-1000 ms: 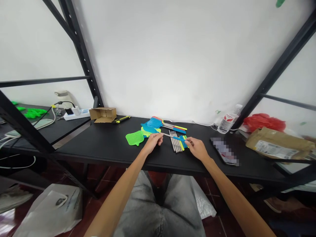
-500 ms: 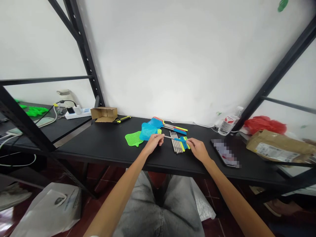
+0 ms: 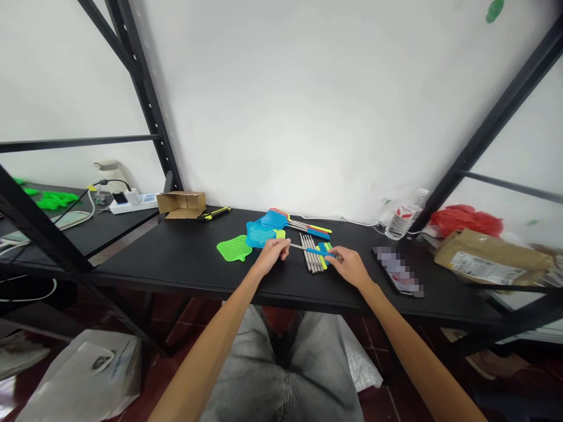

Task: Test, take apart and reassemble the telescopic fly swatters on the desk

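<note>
A fly swatter with a metal shaft and a blue handle (image 3: 315,252) is held level over the table between both hands. My left hand (image 3: 273,252) is closed round the shaft's left end, beside a blue mesh swatter head (image 3: 258,235) that appears to belong to it. My right hand (image 3: 348,265) pinches the far end of the handle. Beneath the handle lies a row of metal rods (image 3: 310,261) with blue and yellow-green grips. A loose green mesh head (image 3: 234,248) rests left of my left hand. Several assembled swatters (image 3: 275,219) are stacked behind.
An open cardboard box (image 3: 182,205) and a yellow-black utility knife (image 3: 215,213) lie at the back left. To the right are a phone (image 3: 396,271), a water bottle (image 3: 405,215), a brown parcel (image 3: 488,258) and a red plastic bag (image 3: 467,220). Black shelf posts flank the table (image 3: 171,258).
The handle end of the swatter has dipped slightly, and my right hand has come a little lower and nearer. My left hand keeps its hold. The whole view has shifted slightly.
</note>
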A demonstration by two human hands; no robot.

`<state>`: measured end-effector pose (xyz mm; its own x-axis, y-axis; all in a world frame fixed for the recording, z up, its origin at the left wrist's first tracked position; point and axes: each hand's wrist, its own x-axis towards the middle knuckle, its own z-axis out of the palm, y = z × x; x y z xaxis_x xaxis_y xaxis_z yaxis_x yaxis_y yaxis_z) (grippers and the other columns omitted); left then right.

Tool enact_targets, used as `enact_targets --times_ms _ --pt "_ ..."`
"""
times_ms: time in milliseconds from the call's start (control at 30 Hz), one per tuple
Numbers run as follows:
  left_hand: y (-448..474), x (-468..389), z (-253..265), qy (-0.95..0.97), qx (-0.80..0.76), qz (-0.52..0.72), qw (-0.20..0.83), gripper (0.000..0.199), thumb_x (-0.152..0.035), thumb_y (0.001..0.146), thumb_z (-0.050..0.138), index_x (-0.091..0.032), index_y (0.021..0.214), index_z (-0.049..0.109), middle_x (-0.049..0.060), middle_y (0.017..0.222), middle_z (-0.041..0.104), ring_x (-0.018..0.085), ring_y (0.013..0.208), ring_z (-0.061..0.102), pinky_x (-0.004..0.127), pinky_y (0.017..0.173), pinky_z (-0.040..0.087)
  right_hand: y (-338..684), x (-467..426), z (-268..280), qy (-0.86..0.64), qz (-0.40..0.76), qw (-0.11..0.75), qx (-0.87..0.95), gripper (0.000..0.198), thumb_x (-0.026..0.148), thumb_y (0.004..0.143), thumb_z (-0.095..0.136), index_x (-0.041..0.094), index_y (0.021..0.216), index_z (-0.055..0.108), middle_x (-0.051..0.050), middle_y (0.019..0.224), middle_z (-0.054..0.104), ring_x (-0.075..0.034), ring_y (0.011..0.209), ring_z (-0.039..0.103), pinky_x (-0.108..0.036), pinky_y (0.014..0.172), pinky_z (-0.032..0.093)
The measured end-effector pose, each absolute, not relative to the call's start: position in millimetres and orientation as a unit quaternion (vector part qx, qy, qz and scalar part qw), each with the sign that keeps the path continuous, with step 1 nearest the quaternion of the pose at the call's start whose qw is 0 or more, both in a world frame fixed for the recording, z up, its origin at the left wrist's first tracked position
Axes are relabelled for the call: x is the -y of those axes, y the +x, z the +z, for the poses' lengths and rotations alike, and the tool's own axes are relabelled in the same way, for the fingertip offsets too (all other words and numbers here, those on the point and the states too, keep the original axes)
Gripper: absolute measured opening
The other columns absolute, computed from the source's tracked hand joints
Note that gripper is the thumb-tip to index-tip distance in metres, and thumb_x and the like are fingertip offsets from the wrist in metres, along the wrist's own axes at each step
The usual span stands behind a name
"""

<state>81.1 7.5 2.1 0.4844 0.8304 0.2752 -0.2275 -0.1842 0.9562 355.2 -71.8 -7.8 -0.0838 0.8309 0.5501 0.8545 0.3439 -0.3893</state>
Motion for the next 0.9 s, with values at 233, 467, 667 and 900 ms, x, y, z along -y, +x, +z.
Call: enact_targets --times_ms 233,467,667,900 --pt "81.0 -7.7 2.6 0.626 -0.248 0.445 0.59 0.043 -0.047 0.087 0.06 -0.018 0.057 0.051 -0.003 0.053 0.045 0.01 0.05 0.042 0.027 0.056 0.033 360.0 71.9 -6.4 -0.589 0.007 0.477 0.653 0.039 0.052 0.093 0.053 0.019 0.09 0.073 -0.005 0.071 0.07 -0.02 0.061 0.062 -0.03 0.06 0.045" --pt "80.7 -6.2 3.6 0.643 -0.257 0.44 0.572 0.045 -0.05 0.088 0.057 -0.018 0.057 0.051 -0.003 0.048 0.046 0.01 0.05 0.042 0.025 0.057 0.034 374.1 55.7 -5.2 -0.648 -0.005 0.508 0.568 0.056 0.062 0.093 0.044 0.016 0.076 0.072 -0.006 0.065 0.068 -0.019 0.056 0.058 -0.028 0.056 0.038" --pt "80.0 -6.9 2.5 0.649 -0.257 0.444 0.563 0.045 -0.05 0.088 0.056 -0.018 0.058 0.051 -0.003 0.049 0.046 0.009 0.05 0.041 0.025 0.057 0.033 379.7 8.4 -7.5 -0.688 -0.008 0.448 0.572 0.053 0.057 0.095 0.041 0.017 0.084 0.075 -0.008 0.074 0.072 -0.023 0.07 0.065 -0.029 0.065 0.04" --pt "79.9 -6.6 2.7 0.649 -0.267 0.442 0.559 0.044 -0.049 0.088 0.056 -0.018 0.057 0.05 -0.004 0.049 0.046 0.009 0.05 0.041 0.025 0.056 0.034 369.2 -13.7 -10.5 -0.731 -0.048 0.33 0.596 0.038 0.047 0.096 0.048 0.022 0.105 0.076 -0.011 0.105 0.071 -0.025 0.095 0.064 -0.031 0.075 0.045"
